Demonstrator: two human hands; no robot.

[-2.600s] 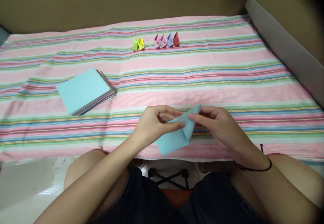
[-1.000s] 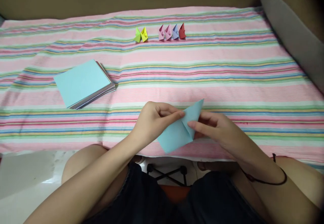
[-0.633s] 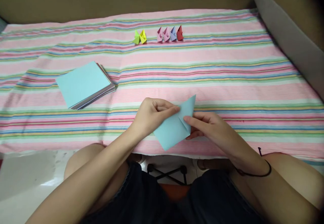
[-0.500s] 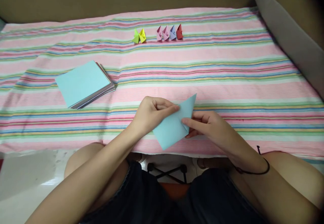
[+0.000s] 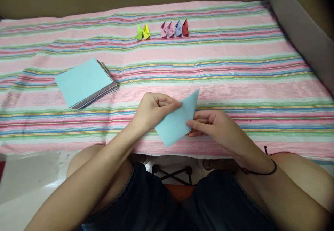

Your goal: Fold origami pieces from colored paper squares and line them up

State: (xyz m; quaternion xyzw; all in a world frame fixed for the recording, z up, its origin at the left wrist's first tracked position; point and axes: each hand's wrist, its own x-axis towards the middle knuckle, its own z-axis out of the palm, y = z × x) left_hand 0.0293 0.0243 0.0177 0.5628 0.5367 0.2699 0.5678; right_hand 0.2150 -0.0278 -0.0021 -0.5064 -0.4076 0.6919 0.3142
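A light blue folded sheet of paper (image 5: 177,121) is held just above the near edge of the striped cloth (image 5: 235,77). My left hand (image 5: 151,110) pinches its left edge with thumb and fingers closed. My right hand (image 5: 212,126) pinches the paper's right side, fingers pressed together on it. One pointed corner of the sheet sticks up and away from me.
A stack of coloured paper sheets (image 5: 85,83), blue on top, lies on the cloth to the left. Several small folded paper figures (image 5: 164,30), green, yellow, pink, blue and red, stand in a row at the far side. A grey cushion (image 5: 300,36) borders the right.
The small folded flap on the sheet's right side has been flattened; the paper now looks like one plain pointed shape. Both hands kept their grip and shifted slightly left.
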